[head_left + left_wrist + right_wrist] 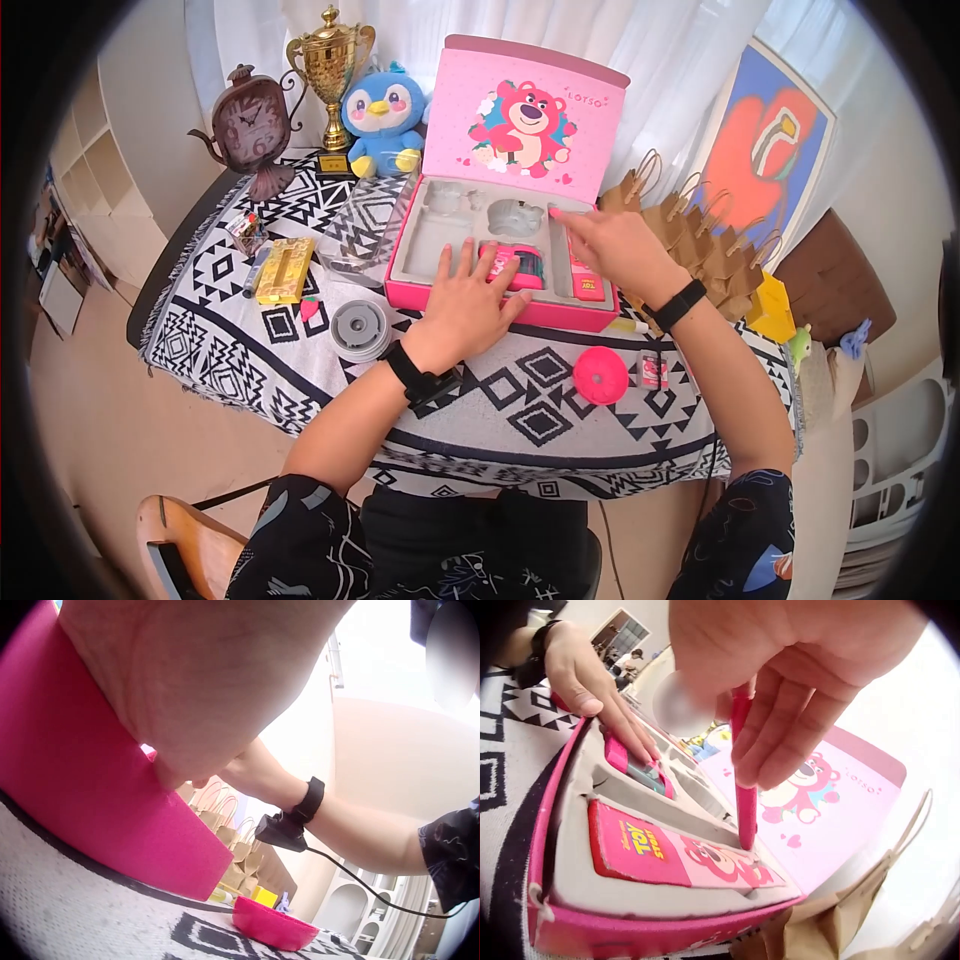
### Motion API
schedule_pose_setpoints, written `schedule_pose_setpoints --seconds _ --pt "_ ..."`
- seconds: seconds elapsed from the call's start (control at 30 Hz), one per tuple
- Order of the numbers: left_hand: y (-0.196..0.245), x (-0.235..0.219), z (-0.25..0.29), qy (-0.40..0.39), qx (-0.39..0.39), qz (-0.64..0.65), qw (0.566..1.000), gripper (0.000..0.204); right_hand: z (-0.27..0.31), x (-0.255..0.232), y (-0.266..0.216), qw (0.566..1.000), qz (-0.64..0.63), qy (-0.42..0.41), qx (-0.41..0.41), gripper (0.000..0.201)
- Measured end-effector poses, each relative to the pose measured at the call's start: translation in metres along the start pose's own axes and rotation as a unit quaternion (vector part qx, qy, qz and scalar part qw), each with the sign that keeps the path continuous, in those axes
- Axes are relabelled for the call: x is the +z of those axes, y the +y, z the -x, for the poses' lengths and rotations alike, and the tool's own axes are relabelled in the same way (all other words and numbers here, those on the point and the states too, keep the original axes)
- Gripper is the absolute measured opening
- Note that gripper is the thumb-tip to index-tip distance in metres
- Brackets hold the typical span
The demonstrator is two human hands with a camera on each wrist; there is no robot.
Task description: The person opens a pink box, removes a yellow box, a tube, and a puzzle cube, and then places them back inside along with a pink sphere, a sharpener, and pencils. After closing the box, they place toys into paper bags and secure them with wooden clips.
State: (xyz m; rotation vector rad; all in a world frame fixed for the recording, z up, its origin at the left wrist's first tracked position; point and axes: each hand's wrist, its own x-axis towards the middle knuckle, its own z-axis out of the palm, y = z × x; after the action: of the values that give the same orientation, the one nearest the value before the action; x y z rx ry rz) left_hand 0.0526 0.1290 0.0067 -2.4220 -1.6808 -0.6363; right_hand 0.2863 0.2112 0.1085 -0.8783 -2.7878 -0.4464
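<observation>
An open pink box (570, 318) with a grey moulded tray (425, 245) stands on the table, its lid raised at the back. My left hand (465, 310) lies with spread fingers over the tray's front, touching a pink item with a teal window (654, 778). In the right wrist view, my right hand (802, 682) pinches a slim pink stick (745, 810), held upright with its lower end in a long tray slot. A flat "Toy Story" pack (652, 851) lies in the slot beside it. Two clear hollow-looking pieces sit toward the tray's back.
Left of the box are a grey round part (360, 330), a yellow pack (285, 270) and a clear plastic cover (365, 225). A pink round piece (600, 376) lies in front. Paper bags (700, 240) stand right; a clock, trophy and blue plush (385, 115) stand behind.
</observation>
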Motion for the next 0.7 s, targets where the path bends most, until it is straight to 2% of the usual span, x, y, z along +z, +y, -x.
schedule_pose_setpoints --seconds 0.07,0.1,0.2,0.23,0.27,0.33,0.37,0.43,0.47,0.53,0.57,0.63,0.67,0.7 --pt "0.0 0.001 0.0 0.002 0.004 -0.002 1.0 0.061 0.001 -0.003 0.008 0.988 -0.057 0.126 0.065 0.023" --pt "-0.001 0.002 0.0 0.006 0.005 -0.001 1.0 0.062 0.004 -0.006 0.01 0.988 -0.055 0.128 0.067 0.023" --pt "-0.001 -0.001 -0.001 0.003 0.006 -0.005 1.0 0.064 0.017 -0.018 0.013 0.957 -0.112 0.191 0.186 0.027" --pt "0.0 -0.001 0.0 -0.004 0.002 -0.008 1.0 0.067 0.022 -0.025 0.009 0.959 -0.112 0.188 0.181 0.027" --pt "-0.001 0.002 0.001 -0.004 -0.004 -0.005 1.0 0.067 0.028 -0.036 0.001 0.937 -0.17 0.218 0.213 0.027" --pt "-0.001 0.008 -0.001 0.083 -0.016 0.048 0.995 0.071 0.042 -0.054 -0.014 0.887 -0.299 0.244 0.252 0.027" --pt "0.001 0.002 -0.005 0.084 -0.027 0.047 0.995 0.071 0.048 -0.06 -0.02 0.861 -0.371 0.239 0.255 0.027" --pt "0.003 -0.025 -0.009 0.206 0.043 0.152 0.966 0.081 0.059 -0.067 -0.028 0.855 -0.416 0.215 0.225 0.025" --pt "0.005 -0.037 -0.01 0.205 0.027 0.139 0.968 0.081 0.06 -0.069 -0.034 0.847 -0.445 0.203 0.208 0.026" --pt "0.009 -0.058 -0.011 0.244 0.147 0.268 0.92 0.067 0.058 -0.067 -0.042 0.828 -0.498 0.178 0.183 0.028" --pt "0.009 -0.066 -0.008 0.244 0.136 0.258 0.925 0.067 0.051 -0.063 -0.047 0.825 -0.509 0.174 0.172 0.028" --pt "0.007 -0.077 -0.002 0.144 0.089 0.25 0.953 0.043 0.038 -0.057 -0.058 0.799 -0.551 0.163 0.178 0.032" --pt "0.001 -0.077 -0.001 0.239 0.104 0.225 0.939 0.026 0.028 -0.055 -0.066 0.782 -0.568 0.178 0.185 0.038" --pt "-0.008 -0.081 0.004 0.236 0.097 0.215 0.943 0.026 0.018 -0.053 -0.071 0.778 -0.577 0.176 0.177 0.038"
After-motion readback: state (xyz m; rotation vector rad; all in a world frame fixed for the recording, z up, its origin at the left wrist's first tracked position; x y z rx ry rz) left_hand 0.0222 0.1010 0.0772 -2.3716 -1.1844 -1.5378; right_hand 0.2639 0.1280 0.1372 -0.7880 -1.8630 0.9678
